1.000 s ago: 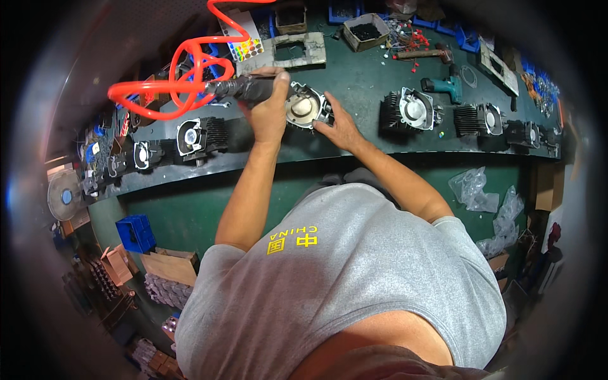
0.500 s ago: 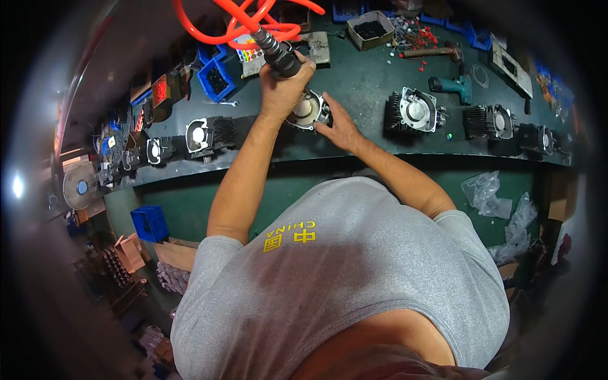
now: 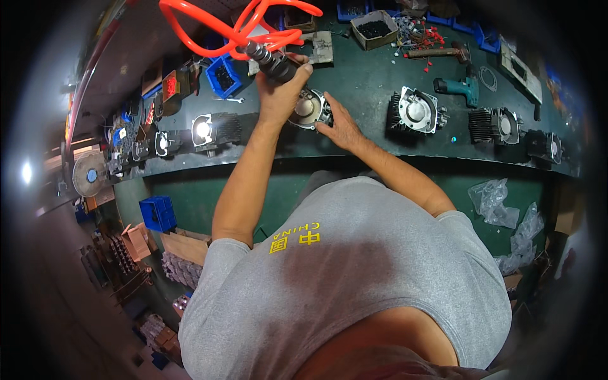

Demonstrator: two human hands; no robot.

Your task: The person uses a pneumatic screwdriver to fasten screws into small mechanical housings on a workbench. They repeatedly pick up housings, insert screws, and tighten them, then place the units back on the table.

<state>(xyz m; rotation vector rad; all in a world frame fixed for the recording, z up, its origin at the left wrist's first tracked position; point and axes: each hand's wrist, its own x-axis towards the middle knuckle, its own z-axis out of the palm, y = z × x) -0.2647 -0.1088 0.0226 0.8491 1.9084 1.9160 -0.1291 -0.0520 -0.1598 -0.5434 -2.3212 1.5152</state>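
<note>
My left hand (image 3: 280,95) is wrapped round a dark air-powered driver (image 3: 273,65), its back end tilted up and to the left where a coiled orange hose (image 3: 190,12) joins it. Beneath that fist lies a silver metal engine cylinder (image 3: 308,109), with a round piston-like disc in its opening. The tool's tip is hidden behind my left hand. Against the cylinder's right side, my right hand (image 3: 344,128) grips its edge between thumb and fingers.
More finned cylinders stand on the dark green bench, one (image 3: 415,111) to the right and another (image 3: 206,130) to the left. Farther back are a teal power drill (image 3: 461,87), a hammer (image 3: 438,53), a blue bin (image 3: 223,77), a box of black parts (image 3: 373,30) and a wrench (image 3: 229,99).
The driver's back end has tipped lower and to the left, and the orange hose has shifted with it. My right hand stays on the cylinder. The whole view has swung slightly.
</note>
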